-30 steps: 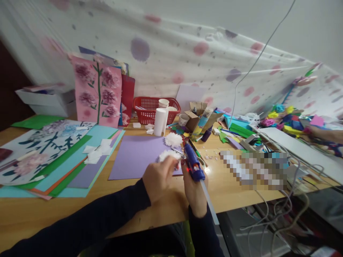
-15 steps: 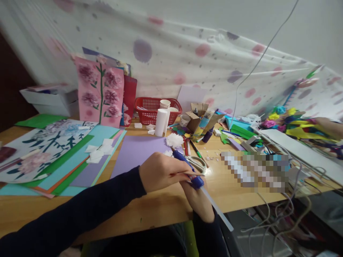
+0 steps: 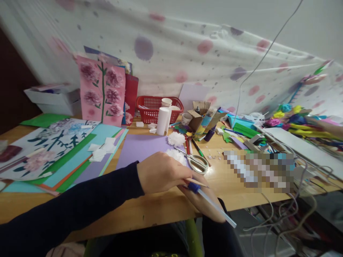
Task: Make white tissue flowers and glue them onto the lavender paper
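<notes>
My right hand (image 3: pixel 205 201) is closed round a blue hot glue gun (image 3: pixel 194 187), mostly hidden by my hands. A clear glue stick (image 3: pixel 217 207) juts from its back end, slanting down to the right. My left hand (image 3: pixel 162 171) crosses in front, its fingers pinching a thin wood-coloured stick (image 3: pixel 197 182) that lies across the gun. Just beyond my hands are scissors (image 3: pixel 197 163) with pale handles. Two white paper flowers, a far one (image 3: pixel 176 139) and a near one (image 3: pixel 175 155) partly covered by my left hand, sit on purple paper (image 3: pixel 143 144).
A white roll (image 3: pixel 162 121) stands before a red basket (image 3: pixel 150 109). Coloured sheets (image 3: pixel 80 167) with white paper pieces (image 3: pixel 103 150) lie left. Pens (image 3: pixel 197 148), a cardboard box (image 3: pixel 195 124) and loose cables (image 3: pixel 297 178) are to the right. Another person's hand (image 3: pixel 331 126) shows far right.
Both hands have shifted slightly down toward me. The glue gun's front, visible before beside the flower, is now behind my left hand. The scissors and near flower show more.
</notes>
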Demonstrator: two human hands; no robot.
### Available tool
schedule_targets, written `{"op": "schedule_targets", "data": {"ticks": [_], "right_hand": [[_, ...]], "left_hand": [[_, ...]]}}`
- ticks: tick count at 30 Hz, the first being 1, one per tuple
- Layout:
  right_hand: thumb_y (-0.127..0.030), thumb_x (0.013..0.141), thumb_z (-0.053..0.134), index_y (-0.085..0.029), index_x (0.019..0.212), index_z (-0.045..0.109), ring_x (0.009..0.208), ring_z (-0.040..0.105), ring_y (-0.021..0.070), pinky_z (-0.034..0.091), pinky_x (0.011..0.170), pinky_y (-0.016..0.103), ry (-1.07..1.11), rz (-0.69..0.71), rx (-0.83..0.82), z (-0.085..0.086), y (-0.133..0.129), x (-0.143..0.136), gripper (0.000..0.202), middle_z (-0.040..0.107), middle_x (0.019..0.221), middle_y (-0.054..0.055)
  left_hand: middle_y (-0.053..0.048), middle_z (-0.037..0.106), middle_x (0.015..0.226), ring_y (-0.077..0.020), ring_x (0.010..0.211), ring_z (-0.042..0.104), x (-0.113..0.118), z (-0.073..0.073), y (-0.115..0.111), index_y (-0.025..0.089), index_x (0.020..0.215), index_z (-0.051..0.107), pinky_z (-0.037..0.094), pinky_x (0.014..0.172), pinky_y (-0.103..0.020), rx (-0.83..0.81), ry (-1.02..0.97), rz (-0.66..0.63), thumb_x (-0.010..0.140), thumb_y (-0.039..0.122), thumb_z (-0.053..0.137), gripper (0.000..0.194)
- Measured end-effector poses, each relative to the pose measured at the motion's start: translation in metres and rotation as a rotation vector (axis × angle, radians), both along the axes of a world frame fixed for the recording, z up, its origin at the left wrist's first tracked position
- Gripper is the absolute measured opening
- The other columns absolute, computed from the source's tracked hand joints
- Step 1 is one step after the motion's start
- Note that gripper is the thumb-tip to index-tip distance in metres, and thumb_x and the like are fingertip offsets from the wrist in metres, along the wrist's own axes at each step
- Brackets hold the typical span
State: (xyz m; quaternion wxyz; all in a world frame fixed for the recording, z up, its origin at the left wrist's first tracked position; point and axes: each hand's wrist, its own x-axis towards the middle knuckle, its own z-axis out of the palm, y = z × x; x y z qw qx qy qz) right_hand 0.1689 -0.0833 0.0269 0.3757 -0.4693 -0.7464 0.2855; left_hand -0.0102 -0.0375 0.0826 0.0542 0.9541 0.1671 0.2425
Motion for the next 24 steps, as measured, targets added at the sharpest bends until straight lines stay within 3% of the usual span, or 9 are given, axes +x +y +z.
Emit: {"op": "schedule_targets", "data": {"ticks": [7,11,13,18,20,22,24], "right_hand": [[-0.027,0.08,0.061,-0.02,0.085,0.063,0.072,0.063,0.0178,0.052,0.066,0.028,0.144,-0.008,-0.063,0.0,0.0,-0.003,0.008,0.068,0.079,0.001],[-0.03,0.082,0.059,-0.02,0.079,0.064,0.066,0.061,0.0167,0.051,0.059,0.026,0.18,0.025,-0.089,0.002,0.0,-0.006,0.011,0.066,0.072,0.0],[-0.029,0.082,0.06,-0.02,0.079,0.064,0.066,0.06,0.0162,0.051,0.06,0.026,0.171,0.02,-0.082,0.002,0.0,-0.005,0.011,0.065,0.071,0.0],[-0.029,0.082,0.061,-0.017,0.081,0.063,0.069,0.058,0.0155,0.048,0.063,0.026,0.107,0.028,-0.103,-0.002,0.001,-0.002,0.011,0.065,0.075,0.001],[-0.034,0.081,0.062,-0.018,0.081,0.063,0.069,0.058,0.0162,0.048,0.063,0.027,0.089,0.013,-0.116,-0.006,0.003,0.004,0.016,0.065,0.075,0.001],[-0.042,0.077,0.064,-0.018,0.084,0.065,0.069,0.06,0.0183,0.048,0.064,0.029,0.092,-0.097,-0.102,-0.009,0.009,0.019,0.025,0.067,0.077,0.003],[-0.051,0.074,0.061,-0.018,0.092,0.066,0.073,0.062,0.0222,0.049,0.067,0.033,0.077,-0.41,-0.062,-0.01,0.017,0.043,0.037,0.069,0.083,0.006]], "left_hand": [[0.002,0.073,0.078,-0.0078,0.067,0.066,0.001,-0.023,-0.004,0.02,0.09,0.068,0.046,0.061,-0.018,-0.013,-0.245,0.006,0.095,0.027,0.045,0.024],[0.002,0.071,0.069,-0.0085,0.059,0.063,0.001,-0.035,-0.007,0.02,0.09,0.069,0.043,0.054,-0.019,0.079,-0.356,0.003,0.094,0.022,0.044,0.025],[0.001,0.071,0.069,-0.0087,0.058,0.063,0.0,-0.035,-0.007,0.019,0.088,0.069,0.042,0.053,-0.019,0.072,-0.364,-0.002,0.093,0.022,0.044,0.025],[0.002,0.074,0.081,-0.0085,0.072,0.067,0.001,-0.025,-0.005,0.021,0.091,0.069,0.047,0.066,-0.016,-0.14,-0.274,-0.009,0.092,0.027,0.052,0.018],[0.002,0.072,0.075,-0.0071,0.064,0.064,0.0,-0.022,-0.008,0.02,0.089,0.069,0.045,0.062,-0.015,-0.184,-0.349,-0.007,0.09,0.026,0.055,0.015],[0.003,0.067,0.063,-0.0048,0.05,0.054,-0.004,-0.021,-0.012,0.017,0.081,0.067,0.041,0.053,-0.015,-0.218,-0.464,0.046,0.088,0.027,0.059,0.015],[0.006,0.059,0.052,-0.0031,0.041,0.041,-0.011,-0.022,-0.015,0.015,0.074,0.063,0.035,0.045,-0.015,-0.246,-0.541,0.115,0.083,0.031,0.065,0.019]]}}
